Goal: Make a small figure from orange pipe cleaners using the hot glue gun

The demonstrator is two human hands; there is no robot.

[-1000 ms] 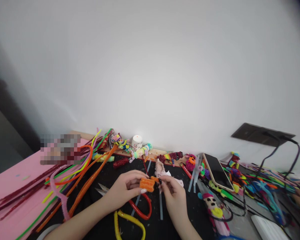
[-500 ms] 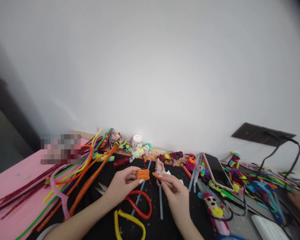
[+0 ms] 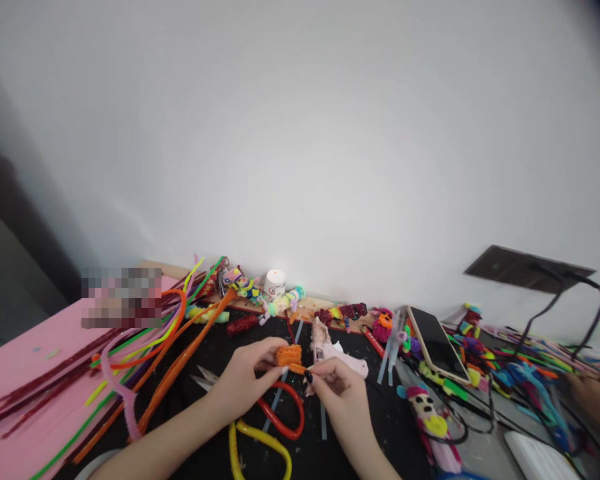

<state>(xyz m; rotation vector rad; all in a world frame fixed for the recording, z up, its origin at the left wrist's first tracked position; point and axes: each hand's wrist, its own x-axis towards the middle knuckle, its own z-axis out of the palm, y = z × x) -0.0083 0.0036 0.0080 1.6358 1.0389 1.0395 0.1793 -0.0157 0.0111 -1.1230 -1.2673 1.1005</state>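
The orange pipe-cleaner coil (image 3: 288, 354) was raised just above the black mat (image 3: 215, 357), near the middle of the worktop and just in front of the pink glue gun (image 3: 341, 359). The left hand (image 3: 244, 379) pinched it between thumb and fingertips, while the right hand (image 3: 338, 389) had its fingers closed on the loose orange end (image 3: 299, 368) that ran out from under the coil. That two-handed grip seemed meant to steady the wound part while the tail was drawn taut. Directly below the hands lay a red looped stem (image 3: 286, 410), a yellow stem (image 3: 258, 439) and pale glue sticks (image 3: 323, 419), with scissors (image 3: 204, 380) just to the left. A fan of long coloured stems (image 3: 150, 350) crossed from the mat onto the pink sheet (image 3: 20, 387), which took up the left edge. To the right, a phone (image 3: 434, 341) leaned among small finished figures and cables, and another person's hand (image 3: 596, 397) worked at the far right edge. Open room was scarce; the barest stretch of mat sat between the forearms, nearest the person.
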